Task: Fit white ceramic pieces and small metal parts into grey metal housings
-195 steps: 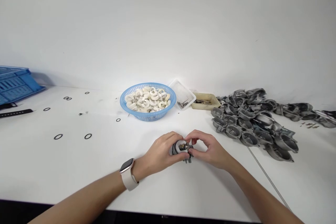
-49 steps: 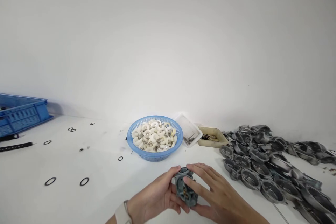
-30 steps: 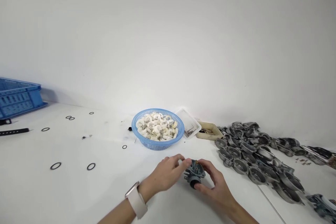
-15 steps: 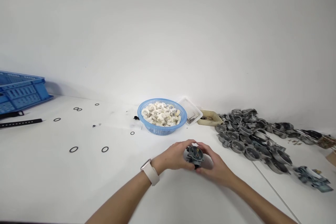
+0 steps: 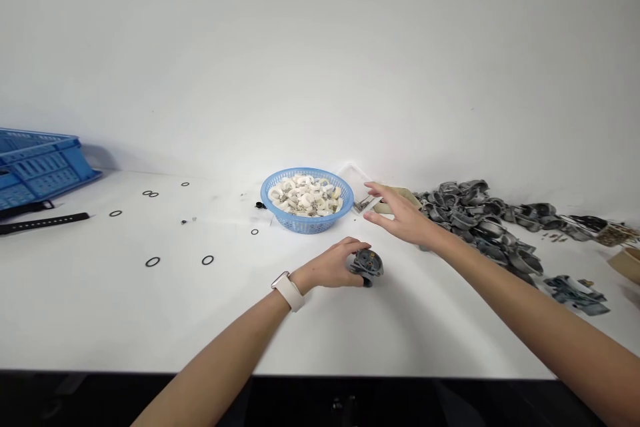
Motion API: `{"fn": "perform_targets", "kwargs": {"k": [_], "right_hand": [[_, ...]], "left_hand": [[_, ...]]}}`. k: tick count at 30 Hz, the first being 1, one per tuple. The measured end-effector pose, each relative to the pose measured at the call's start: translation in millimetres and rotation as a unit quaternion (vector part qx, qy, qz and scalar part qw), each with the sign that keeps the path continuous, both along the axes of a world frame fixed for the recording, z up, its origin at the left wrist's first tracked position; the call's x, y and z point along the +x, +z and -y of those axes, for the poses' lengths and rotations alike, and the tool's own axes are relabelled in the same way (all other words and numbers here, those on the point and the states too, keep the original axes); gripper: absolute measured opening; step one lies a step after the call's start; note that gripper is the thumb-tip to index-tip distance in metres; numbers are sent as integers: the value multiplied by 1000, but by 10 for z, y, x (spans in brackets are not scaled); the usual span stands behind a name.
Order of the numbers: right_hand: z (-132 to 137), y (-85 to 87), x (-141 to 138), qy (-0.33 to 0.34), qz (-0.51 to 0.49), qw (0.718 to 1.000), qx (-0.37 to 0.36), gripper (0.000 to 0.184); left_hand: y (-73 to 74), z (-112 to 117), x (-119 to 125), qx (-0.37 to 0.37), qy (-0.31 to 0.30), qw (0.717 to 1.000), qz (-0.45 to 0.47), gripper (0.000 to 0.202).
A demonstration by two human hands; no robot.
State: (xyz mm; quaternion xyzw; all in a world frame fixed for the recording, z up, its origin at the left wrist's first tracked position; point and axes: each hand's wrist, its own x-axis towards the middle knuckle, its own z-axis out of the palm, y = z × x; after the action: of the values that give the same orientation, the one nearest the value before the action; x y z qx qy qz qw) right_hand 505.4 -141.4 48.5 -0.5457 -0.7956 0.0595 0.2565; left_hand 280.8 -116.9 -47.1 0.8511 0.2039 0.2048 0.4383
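Now the right hand (image 5: 400,217) has let go and reaches, fingers spread, over the clear tray (image 5: 361,181) of pins. Only the left hand (image 5: 333,265) holds the grey metal part (image 5: 367,265) down on the white table (image 5: 100,307).

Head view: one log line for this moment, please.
left hand: holds grey metal part on table | right hand: open, over clear tray

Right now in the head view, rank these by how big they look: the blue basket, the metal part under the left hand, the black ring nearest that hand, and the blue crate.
1. Blue basket and blue crate: unsure, since the crate is cut off at the edge.
2. Metal part in the left hand.
3. Black ring.
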Motion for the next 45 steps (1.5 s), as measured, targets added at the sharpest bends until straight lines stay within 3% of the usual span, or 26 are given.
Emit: {"fn": "perform_targets", "kwargs": {"k": [7,14,17,20,27,34,38,42,45], "right_hand": [[-486,81,-171,21,106,994,-24,58],[-908,204,-446,33,175,983,-39,30],[-1083,153,-619,47,200,976,-71,21],[-1246,46,-795,51,226,968,-99,28],[-1425,-121,-976,28,256,958,-124,32],[-1349,-119,-1001,35,242,962,-119,35],[-1174,89,-969,16,231,968,-94,38],[-759,404,-697,12,223,968,-109,39],[-288,487,-430,40,219,959,-177,32]], "left_hand": [[-42,-16,-1,-11,10,1000,-4,84],[-73,-8,7,-19,11,1000,5,77],[-44,35,4,-23,13,1000,-1,85],[-20,91,20,-17,33,999,1,90],[-32,120,45,12,56,998,22,80],[-56,106,53,33,44,998,29,76],[-38,78,29,33,52,998,15,78],[-17,43,-5,27,60,998,1,72],[-7,32,-9,28,57,998,0,59]]}}
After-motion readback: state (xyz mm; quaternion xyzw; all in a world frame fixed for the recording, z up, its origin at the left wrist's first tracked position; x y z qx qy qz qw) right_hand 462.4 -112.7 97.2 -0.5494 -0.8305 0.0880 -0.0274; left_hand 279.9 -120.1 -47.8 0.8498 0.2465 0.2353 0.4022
